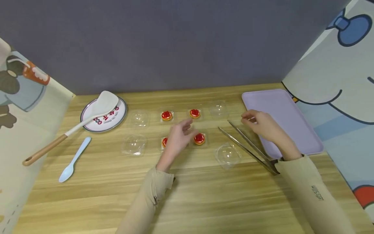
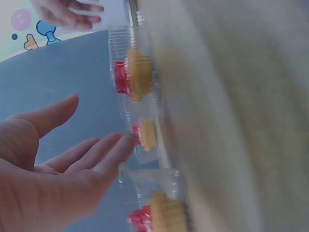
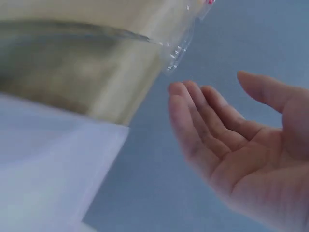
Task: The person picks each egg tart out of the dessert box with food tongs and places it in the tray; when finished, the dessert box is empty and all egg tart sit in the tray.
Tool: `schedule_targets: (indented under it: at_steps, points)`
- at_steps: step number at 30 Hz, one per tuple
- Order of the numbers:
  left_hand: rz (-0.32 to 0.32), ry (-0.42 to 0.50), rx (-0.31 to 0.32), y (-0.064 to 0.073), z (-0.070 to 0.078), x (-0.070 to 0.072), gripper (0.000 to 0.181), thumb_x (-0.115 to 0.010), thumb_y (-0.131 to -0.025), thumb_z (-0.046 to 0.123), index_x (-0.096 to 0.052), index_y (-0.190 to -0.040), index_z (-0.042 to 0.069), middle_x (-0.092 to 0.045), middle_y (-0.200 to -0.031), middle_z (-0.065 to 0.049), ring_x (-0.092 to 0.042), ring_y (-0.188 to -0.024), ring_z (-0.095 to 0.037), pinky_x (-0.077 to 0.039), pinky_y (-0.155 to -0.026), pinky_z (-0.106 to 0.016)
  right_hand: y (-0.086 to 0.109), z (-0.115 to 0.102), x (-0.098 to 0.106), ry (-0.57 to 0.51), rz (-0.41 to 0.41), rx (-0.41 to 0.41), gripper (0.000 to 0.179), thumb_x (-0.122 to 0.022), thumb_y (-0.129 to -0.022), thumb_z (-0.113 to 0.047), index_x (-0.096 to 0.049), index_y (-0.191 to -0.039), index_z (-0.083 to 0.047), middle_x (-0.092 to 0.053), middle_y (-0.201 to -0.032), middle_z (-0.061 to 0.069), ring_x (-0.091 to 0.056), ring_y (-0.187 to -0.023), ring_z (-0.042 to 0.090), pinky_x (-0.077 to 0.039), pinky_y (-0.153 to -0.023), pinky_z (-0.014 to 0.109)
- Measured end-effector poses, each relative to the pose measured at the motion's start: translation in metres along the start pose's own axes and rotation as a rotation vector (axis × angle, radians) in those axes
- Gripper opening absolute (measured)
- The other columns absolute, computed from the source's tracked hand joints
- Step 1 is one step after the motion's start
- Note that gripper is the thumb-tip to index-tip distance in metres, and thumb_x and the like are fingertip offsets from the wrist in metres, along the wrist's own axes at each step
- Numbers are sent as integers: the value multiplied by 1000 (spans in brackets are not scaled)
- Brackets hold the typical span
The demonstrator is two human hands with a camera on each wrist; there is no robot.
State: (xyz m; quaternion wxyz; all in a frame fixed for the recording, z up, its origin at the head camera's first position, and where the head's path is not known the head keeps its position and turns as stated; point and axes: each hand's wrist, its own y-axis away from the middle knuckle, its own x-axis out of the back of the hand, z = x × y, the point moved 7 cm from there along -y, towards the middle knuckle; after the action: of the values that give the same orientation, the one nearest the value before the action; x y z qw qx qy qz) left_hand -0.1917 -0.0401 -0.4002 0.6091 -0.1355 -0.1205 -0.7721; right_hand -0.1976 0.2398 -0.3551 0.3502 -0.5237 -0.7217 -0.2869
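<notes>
We see the left hand (image 1: 177, 138) over the worktop (image 1: 204, 201), thumb and fingers apart, and the right hand (image 1: 260, 124) with loosely bent fingers and its thumb apart. Around the left hand, four tarts (image 1: 199, 139) sit in clear plastic bases (image 2: 154, 179): one just right of it, two beyond, one at its left, partly hidden by it. Clear domed lids (image 1: 228, 155) lie two to each side. We find each tart topped in glossy red over a golden crust. Spread tongs (image 1: 247, 150) lie just beside the right hand, their joined end near the sleeve (image 1: 309, 191); the purple tray (image 1: 292, 123) is to its right. Well left of the left hand, a white spatula (image 1: 105, 101) crosses a plate (image 1: 114, 122); a blue spoon (image 1: 74, 160) lies nearer.
</notes>
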Motion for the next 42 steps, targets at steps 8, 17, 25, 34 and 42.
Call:
schedule_targets:
  at_steps: [8, 17, 25, 34, 42]
  points:
    - [-75, -33, 86, 12, -12, -3, 74, -84, -91, 1, -48, -155, -8, -52, -156, -25, -56, -140, -40, -50, -115, -44, 60, 21, -26, 95, 81, 140, 45, -79, -97, -6, -61, -129, 20, -68, -112, 30, -68, -94, 39, -62, -75, 50]
    - [-118, -26, 75, 18, -15, -10, 83, -83, -86, -9, -40, -157, -12, -49, -155, -31, -60, -134, -44, -55, -108, -41, 104, 31, -58, 335, 154, 96, 79, -86, -90, -36, -54, -137, 19, -58, -113, 39, -56, -99, 56, -54, -79, 66]
    - [-120, -154, 59, 19, -14, -9, 81, -86, -84, -6, -45, -155, -11, -57, -149, -30, -66, -123, -39, -58, -106, -42, 113, 34, -64, 444, 317, 302, 80, -26, -112, -54, -56, -129, 19, -56, -96, 29, -52, -77, 44, -48, -64, 54]
    - [-119, -220, 52, 18, -13, -12, 77, -88, -82, -4, -51, -150, -10, -66, -120, -19, -64, -96, -26, -61, -88, -38, 117, 41, -54, 373, 302, 199, 41, -69, -105, -9, -56, -128, 23, -54, -105, 34, -55, -81, 42, -54, -59, 53]
    - [-102, -213, 50, 17, -14, -11, 77, -85, -84, -6, -49, -152, -11, -64, -129, -23, -64, -93, -26, -61, -83, -35, 124, 43, -24, 195, 425, 150, 41, -87, -87, -4, -71, -123, 11, -73, -105, 29, -53, -63, 10, -44, -53, 19]
